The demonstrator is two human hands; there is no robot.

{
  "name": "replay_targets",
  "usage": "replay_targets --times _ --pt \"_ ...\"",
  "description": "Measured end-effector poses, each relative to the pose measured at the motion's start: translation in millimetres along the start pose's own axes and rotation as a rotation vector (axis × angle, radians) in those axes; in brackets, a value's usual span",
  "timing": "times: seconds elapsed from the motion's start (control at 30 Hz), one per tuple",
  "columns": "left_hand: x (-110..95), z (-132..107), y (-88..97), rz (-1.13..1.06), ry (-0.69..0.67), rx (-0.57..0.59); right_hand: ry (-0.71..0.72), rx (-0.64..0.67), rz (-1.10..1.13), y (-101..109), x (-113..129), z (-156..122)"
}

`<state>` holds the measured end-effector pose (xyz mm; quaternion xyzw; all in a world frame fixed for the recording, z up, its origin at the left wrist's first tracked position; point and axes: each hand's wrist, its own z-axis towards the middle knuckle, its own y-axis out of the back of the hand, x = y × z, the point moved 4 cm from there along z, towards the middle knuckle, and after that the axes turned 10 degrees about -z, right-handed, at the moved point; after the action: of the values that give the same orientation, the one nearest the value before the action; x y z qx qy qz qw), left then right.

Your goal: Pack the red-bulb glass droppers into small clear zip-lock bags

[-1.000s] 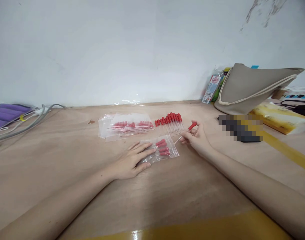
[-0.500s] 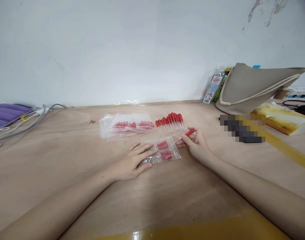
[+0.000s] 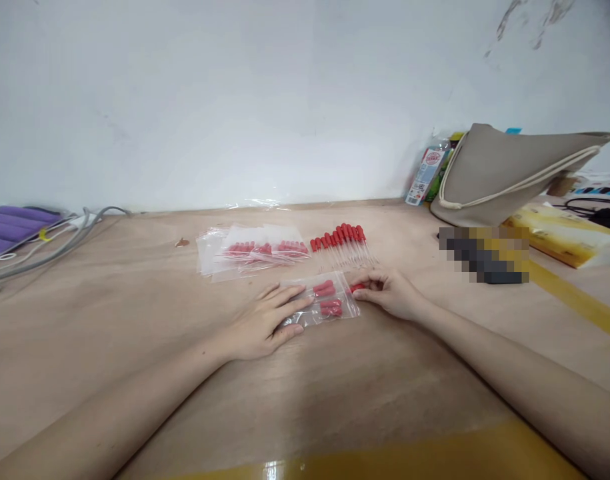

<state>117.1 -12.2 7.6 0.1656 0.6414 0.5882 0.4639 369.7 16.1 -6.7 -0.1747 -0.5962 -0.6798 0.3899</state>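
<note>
A clear zip bag (image 3: 311, 320) lies on the table with several red-bulbed droppers (image 3: 331, 307) inside. My left hand (image 3: 272, 320) rests flat across the bag's left part, fingers spread, hiding that end. At the bag's right, open-looking end, my right hand (image 3: 387, 293) pinches the red bulb of a dropper (image 3: 355, 288); its stem points left into or over the bag, I cannot tell which. Behind the bag, a row of loose droppers (image 3: 342, 239) lies with red bulbs towards the wall. Left of them is a pile of filled zip bags (image 3: 249, 250).
On the right stand a grey drawstring bag (image 3: 505, 173), a carton (image 3: 425, 175) and a yellow tissue pack (image 3: 559, 233), with a blurred dark object (image 3: 505, 277) in front. Cables (image 3: 75, 237) and a purple padded item (image 3: 19, 227) lie at the left.
My right hand has moved left and slightly down with the dropper, bringing its bulb up to the bag's end. My left hand stays in place on the bag.
</note>
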Motion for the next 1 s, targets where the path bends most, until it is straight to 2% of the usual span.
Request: replay_targets --times 0.07,0.27,0.57,0.73,0.87,1.0 --pt "-0.2 0.1 0.0 0.002 -0.005 0.005 0.007 0.058 0.028 -2.0 3.1 0.6" --pt "0.1 0.1 -0.4 0.013 0.0 0.019 -0.046 0.068 0.137 -13.5 9.9 -1.0" --pt "1.6 0.0 -2.9 0.044 -0.029 0.05 -0.183 -0.003 0.306 -16.0 18.0 -8.5" --pt "0.0 1.2 -2.3 0.106 -0.014 0.122 -0.164 0.071 0.334 -16.4 28.9 -11.8" --pt "-0.6 1.4 -2.3 0.127 -0.006 0.139 -0.094 0.118 0.376 -15.6 31.3 -11.5" --pt "-0.3 1.0 -2.6 0.131 -0.002 0.138 -0.023 0.149 0.275 -18.9 26.6 -9.0"
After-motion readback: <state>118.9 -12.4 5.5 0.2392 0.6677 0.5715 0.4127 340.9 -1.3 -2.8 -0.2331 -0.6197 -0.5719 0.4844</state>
